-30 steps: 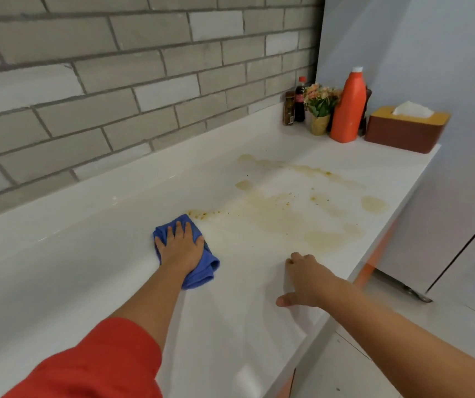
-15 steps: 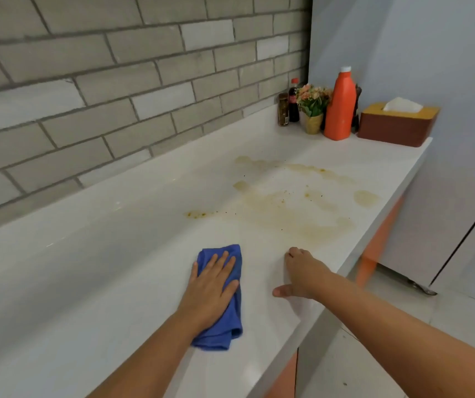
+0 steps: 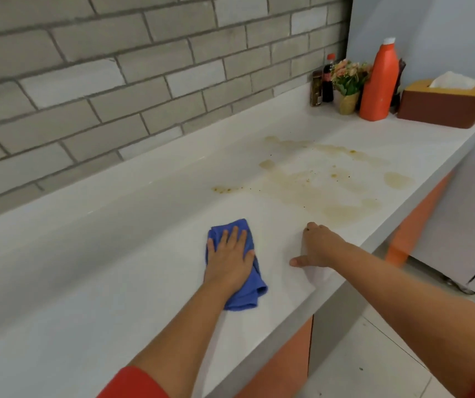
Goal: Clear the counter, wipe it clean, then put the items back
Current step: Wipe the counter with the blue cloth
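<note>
My left hand (image 3: 230, 257) lies flat, fingers straight, pressing a folded blue cloth (image 3: 247, 294) onto the white counter (image 3: 115, 277). My right hand (image 3: 316, 248) rests on the counter near its front edge, fingers bent, thumb out to the left, holding nothing. Yellow-brown stains (image 3: 316, 191) spread over the counter beyond both hands. At the far end stand an orange bottle (image 3: 378, 81), a small flower pot (image 3: 348, 87), a dark sauce bottle (image 3: 328, 79), a brown jar (image 3: 316, 89) and a brown tissue box (image 3: 443, 104).
A grey brick wall (image 3: 144, 76) runs along the back of the counter. A pale wall panel (image 3: 446, 30) closes the far right. Orange cabinet fronts (image 3: 282, 366) sit under the counter, with tiled floor (image 3: 374, 363) to the right.
My left hand slid the blue cloth from the stain's left end toward the front edge, then a little back. My right hand stayed in place on the counter.
</note>
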Action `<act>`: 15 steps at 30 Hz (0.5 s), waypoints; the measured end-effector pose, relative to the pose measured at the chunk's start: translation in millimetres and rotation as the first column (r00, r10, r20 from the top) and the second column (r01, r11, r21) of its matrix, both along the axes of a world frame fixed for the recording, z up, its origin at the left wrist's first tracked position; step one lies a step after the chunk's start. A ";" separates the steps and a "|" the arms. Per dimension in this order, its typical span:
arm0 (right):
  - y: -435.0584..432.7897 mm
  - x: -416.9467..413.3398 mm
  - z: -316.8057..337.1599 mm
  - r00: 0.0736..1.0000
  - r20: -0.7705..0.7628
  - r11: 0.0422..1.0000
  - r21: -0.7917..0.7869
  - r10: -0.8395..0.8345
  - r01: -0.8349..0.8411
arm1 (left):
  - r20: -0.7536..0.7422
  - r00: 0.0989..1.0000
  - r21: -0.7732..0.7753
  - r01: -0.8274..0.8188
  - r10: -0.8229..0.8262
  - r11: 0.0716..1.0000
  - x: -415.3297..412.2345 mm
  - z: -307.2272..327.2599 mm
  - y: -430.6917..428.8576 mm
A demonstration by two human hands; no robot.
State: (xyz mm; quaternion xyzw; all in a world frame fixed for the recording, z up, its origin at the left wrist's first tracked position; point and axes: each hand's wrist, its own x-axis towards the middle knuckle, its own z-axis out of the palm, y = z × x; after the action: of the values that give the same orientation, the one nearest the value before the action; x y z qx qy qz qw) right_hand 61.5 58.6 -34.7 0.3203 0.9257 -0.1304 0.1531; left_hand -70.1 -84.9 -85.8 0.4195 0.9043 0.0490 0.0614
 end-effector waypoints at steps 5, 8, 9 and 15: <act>-1.3 3.2 0.2 1.000 -0.009 0.999 0.019 0.030 -0.030 | 0.002 0.991 0.079 0.136 -0.137 0.987 60.0 0.9 -79.4; -0.7 5.8 -1.7 0.999 -0.013 0.998 0.033 0.046 -0.045 | 0.005 1.000 0.078 -0.002 0.001 0.997 40.9 -0.3 -132.2; -0.7 6.8 -2.6 0.999 -0.019 0.998 0.036 0.043 -0.042 | -0.001 0.996 0.081 -0.083 0.084 0.993 27.2 1.2 -143.6; -10.2 12.4 -7.4 0.998 -0.028 0.997 0.066 0.050 -0.048 | -0.045 0.896 -0.020 -0.442 0.441 0.897 9.9 3.9 -113.7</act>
State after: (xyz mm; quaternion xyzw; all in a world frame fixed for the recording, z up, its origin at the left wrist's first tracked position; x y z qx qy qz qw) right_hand 74.0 48.4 -42.0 0.3004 0.9392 -0.1011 0.1321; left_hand -60.1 -198.6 -81.9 0.2034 0.9776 0.0398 0.0373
